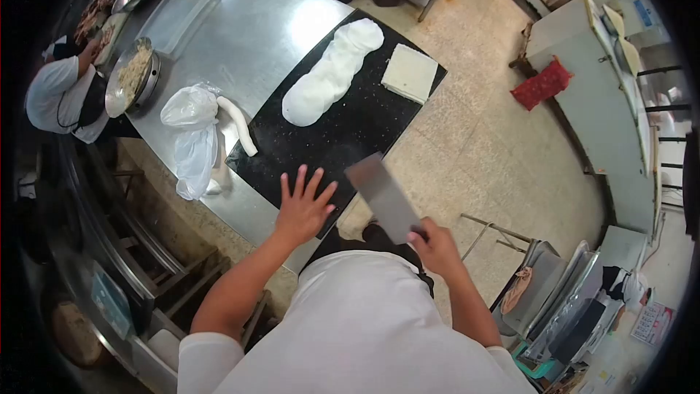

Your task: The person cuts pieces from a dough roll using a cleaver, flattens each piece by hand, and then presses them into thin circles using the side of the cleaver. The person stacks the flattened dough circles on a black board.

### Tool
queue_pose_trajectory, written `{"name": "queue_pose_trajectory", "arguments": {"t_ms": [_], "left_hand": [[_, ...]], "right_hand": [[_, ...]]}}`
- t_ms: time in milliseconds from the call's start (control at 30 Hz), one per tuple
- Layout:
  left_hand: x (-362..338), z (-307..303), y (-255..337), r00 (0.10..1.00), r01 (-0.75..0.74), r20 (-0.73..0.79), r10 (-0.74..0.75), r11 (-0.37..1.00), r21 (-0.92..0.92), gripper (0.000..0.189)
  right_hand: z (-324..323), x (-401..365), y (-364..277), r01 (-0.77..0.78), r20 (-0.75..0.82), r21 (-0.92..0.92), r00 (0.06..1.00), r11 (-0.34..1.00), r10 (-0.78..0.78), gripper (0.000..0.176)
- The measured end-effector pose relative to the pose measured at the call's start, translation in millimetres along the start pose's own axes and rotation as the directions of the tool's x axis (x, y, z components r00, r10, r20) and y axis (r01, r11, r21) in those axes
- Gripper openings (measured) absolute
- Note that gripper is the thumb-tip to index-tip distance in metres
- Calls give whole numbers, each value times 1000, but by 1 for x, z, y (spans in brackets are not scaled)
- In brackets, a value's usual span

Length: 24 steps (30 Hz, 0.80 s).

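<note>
My right hand (437,246) grips the handle of a cleaver (386,201), whose broad blade points away from me at the near right edge of the black board (292,149). Fingers spread, my left hand (302,206) is over the near part of that board and holds nothing. A white rope of dough (238,128) lies at the board's left edge, one end on the black surface. Farther up, overlapping white dough rounds (332,76) form a long row. To their right is a square stack of pale sheets (410,73).
Crumpled plastic bags (194,157) rest on the steel table (248,14), left of the dough rope. Beyond them stand a pan of pale filling (131,76) and a clear tray (175,18). A person (62,95) works at the far left. Trays (554,292) lean at lower right.
</note>
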State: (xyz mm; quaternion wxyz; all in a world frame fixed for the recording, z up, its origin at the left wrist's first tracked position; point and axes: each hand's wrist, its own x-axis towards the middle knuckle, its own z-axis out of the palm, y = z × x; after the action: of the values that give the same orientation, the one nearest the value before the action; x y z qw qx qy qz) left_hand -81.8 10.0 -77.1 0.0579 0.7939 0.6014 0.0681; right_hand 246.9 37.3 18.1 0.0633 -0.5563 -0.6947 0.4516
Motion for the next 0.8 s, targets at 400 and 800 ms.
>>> {"name": "queue_pose_trajectory", "arguments": {"t_ms": [400,800], "left_hand": [[111,1,11,993,-70,90,75,996,-64,66],[76,3,4,906,-349,159,392,905,-245,68]], "right_hand": [[-40,239,14,-162,-88,807,918,568,387,29],[85,77,26,-39,358,91,934,995,3,38]]}}
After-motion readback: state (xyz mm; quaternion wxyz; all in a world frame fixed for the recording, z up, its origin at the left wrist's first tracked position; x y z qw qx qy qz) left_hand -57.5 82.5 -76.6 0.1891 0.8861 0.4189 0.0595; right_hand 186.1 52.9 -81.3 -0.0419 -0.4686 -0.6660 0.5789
